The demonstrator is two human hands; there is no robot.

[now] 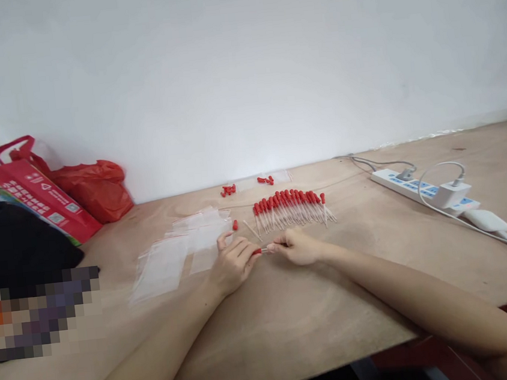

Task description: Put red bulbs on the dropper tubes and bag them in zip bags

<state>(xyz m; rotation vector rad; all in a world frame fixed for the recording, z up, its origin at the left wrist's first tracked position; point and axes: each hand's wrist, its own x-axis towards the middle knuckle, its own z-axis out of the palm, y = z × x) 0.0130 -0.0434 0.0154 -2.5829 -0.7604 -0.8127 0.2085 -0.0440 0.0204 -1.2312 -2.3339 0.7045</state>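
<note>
My left hand (235,263) pinches a red rubber bulb (257,252). My right hand (296,246) grips the clear dropper tube (265,250) that meets the bulb, and the two parts lie in one line between my fingers. Much of the tube is hidden by my right fingers. Just beyond my hands, a fanned row of red-topped droppers (289,207) rests on the table. A single bare tube (252,230) lies left of that row, with one loose red bulb (235,224) close by.
Clear plastic zip bags (162,266) spread out left of my hands. Small piles of red bulbs (229,190) sit near the wall. A white power strip (416,188) with plugs and cables occupies the right side. Red bags (94,188) and a black bag (19,245) stand at left.
</note>
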